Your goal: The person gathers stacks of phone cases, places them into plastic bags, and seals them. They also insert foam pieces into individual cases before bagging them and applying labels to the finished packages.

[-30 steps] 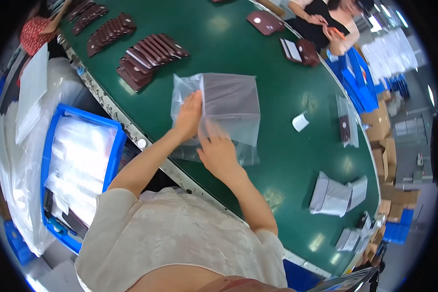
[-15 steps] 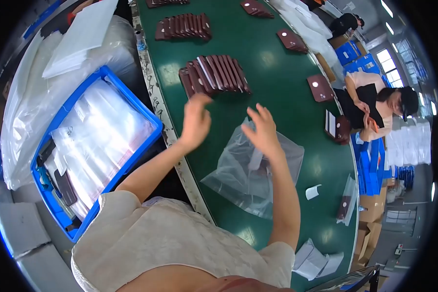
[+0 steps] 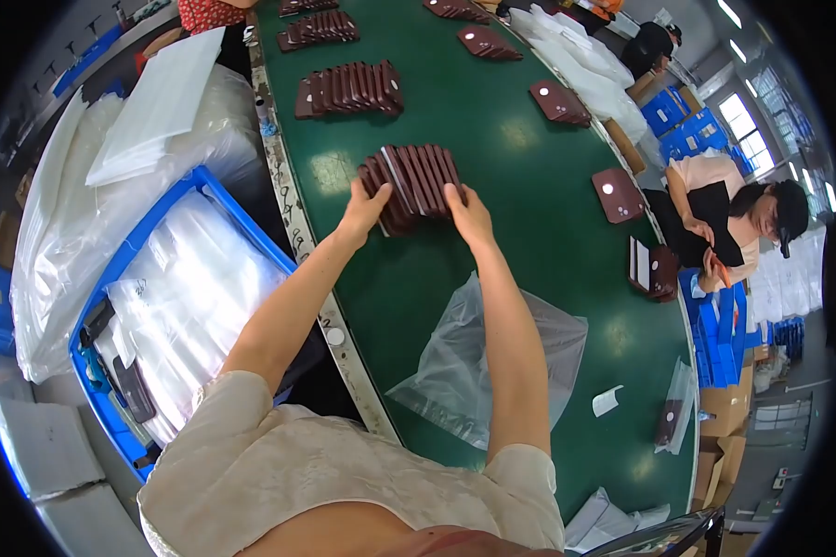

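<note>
A row of flat maroon cases (image 3: 420, 181) stands on edge on the green table (image 3: 362, 306), packed together, with a pale edge showing among them. My left hand (image 3: 364, 210) is closed around the row's left end, thumb on the near side. At the right end, my right hand (image 3: 470, 217) presses in with its thumb on the near face; its other fingers are partly hidden. Closer to my body lies a clear plastic bag (image 3: 441, 376), spread flat and partly covered by my right forearm.
More rows of maroon cases (image 3: 351, 90) stand farther up the table. Maroon pieces (image 3: 618, 197) line its right side, near a bagged one (image 3: 673, 408) and a white scrap (image 3: 606, 401). A blue crate (image 3: 241, 218) of clear bags sits left. Across the table, a person (image 3: 715, 213) handles something orange.
Both hands have moved forward from above the table onto the row's two ends. The cases now stand closer together. The bag stays on the table.
</note>
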`<move>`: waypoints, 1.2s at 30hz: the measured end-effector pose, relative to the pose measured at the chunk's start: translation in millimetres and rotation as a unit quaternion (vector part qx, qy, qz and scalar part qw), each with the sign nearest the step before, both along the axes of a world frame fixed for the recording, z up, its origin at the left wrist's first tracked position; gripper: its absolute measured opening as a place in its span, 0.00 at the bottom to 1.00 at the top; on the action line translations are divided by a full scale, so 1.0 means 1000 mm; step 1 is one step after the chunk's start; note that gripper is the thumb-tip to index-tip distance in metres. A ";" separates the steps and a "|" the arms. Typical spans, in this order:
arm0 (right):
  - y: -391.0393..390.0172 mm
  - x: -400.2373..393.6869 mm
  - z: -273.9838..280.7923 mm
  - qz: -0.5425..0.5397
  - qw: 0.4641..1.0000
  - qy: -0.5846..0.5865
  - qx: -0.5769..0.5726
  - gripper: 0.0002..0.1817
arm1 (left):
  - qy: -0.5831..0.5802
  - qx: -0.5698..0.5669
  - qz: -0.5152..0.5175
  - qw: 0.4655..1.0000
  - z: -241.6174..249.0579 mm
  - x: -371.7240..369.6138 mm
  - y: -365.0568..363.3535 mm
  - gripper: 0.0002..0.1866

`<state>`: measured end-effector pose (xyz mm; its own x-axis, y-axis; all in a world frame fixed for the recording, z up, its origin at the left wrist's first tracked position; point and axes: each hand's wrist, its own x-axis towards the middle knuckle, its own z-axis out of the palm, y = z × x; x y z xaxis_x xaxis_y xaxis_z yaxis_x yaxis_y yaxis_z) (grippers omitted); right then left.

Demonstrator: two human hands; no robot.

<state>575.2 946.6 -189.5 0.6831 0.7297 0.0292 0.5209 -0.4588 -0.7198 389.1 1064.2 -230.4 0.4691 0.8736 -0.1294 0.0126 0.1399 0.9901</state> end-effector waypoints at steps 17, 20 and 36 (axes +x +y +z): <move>-0.064 -0.104 0.052 0.002 0.987 0.031 0.160 0.37 | 0.113 0.391 -0.060 0.911 0.106 -0.056 -0.071 0.42; -0.087 -0.134 0.068 -0.019 0.948 0.044 0.316 0.35 | 0.030 0.284 -0.116 0.951 0.120 -0.078 -0.085 0.43; -0.117 -0.129 0.041 0.010 0.999 -0.022 -0.041 0.35 | 0.363 0.227 -0.215 0.878 0.078 -0.078 -0.083 0.43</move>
